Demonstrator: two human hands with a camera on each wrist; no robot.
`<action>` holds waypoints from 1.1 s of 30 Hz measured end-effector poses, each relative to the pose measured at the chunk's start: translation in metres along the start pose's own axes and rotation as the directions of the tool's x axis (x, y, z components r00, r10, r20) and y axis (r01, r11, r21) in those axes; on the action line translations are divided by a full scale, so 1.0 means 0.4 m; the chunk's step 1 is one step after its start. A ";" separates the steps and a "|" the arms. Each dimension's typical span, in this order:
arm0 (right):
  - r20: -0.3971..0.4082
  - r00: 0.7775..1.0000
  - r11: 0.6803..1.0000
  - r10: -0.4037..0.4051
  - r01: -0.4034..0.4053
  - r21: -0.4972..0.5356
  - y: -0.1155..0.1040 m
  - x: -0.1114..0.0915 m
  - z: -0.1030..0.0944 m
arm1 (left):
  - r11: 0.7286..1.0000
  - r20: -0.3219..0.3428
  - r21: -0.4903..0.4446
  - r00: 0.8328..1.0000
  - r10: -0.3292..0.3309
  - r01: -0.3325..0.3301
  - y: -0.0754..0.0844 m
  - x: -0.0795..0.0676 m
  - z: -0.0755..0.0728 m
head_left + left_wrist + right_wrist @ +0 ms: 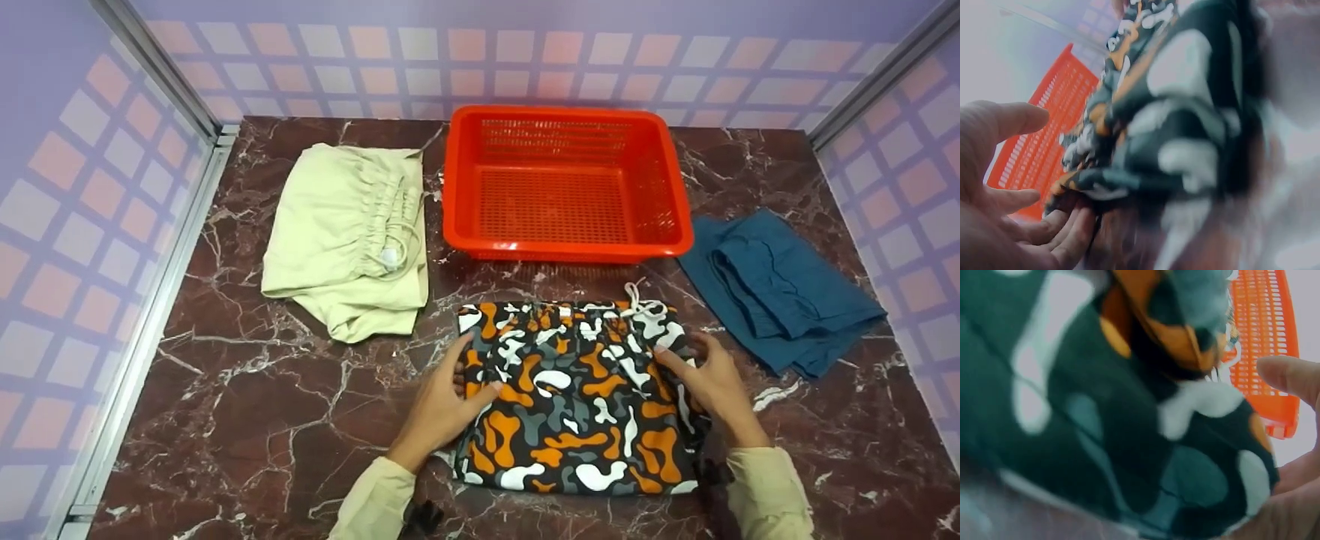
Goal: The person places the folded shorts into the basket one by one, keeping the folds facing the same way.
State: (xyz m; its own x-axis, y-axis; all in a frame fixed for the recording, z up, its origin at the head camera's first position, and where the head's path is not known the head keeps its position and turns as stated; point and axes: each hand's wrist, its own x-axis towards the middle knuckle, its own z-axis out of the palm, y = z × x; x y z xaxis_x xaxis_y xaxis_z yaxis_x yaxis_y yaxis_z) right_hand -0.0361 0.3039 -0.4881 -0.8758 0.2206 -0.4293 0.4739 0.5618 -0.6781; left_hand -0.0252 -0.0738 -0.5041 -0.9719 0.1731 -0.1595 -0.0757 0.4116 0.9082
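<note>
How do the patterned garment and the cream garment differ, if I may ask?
The patterned garment mixes black, orange, white and grey; the cream garment is plain. The left hand and right hand touch the patterned garment; neither touches the cream garment. The patterned garment's waistband lies at its far edge, the cream garment's toward its right side. Both have drawstrings and lie on the table.

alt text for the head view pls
A person's left hand and right hand hold opposite sides of a folded camouflage-patterned garment on a marbled table. Beyond it sits a red basket; a cream garment lies left, a blue garment right.
</note>
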 end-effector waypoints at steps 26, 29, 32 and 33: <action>0.139 0.989 0.945 -0.052 0.004 0.328 -0.026 -0.007 0.073 | 0.993 0.277 0.004 0.954 0.111 -0.117 -0.011 0.072 0.025; 0.139 0.978 0.957 -0.155 0.113 0.267 -0.027 -0.014 0.079 | 0.992 0.300 0.015 0.947 0.113 -0.124 -0.015 0.070 0.023; 0.138 0.945 0.937 -0.295 0.259 0.233 -0.021 -0.024 0.084 | 0.986 0.305 0.041 0.942 0.142 -0.162 -0.022 0.062 0.020; 0.147 0.930 0.925 -0.337 0.298 0.236 -0.019 -0.028 0.084 | 0.983 0.310 0.051 0.939 0.151 -0.175 -0.022 0.059 0.017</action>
State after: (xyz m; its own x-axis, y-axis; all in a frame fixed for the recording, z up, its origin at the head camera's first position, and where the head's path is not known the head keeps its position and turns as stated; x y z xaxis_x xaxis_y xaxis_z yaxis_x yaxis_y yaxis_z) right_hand -0.0267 0.2704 -0.4981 -0.9608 -0.1011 -0.2581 0.1988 0.3976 -0.8958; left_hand -0.0457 -0.0672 -0.5187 -0.8549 0.5016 -0.1324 0.1069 0.4201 0.9011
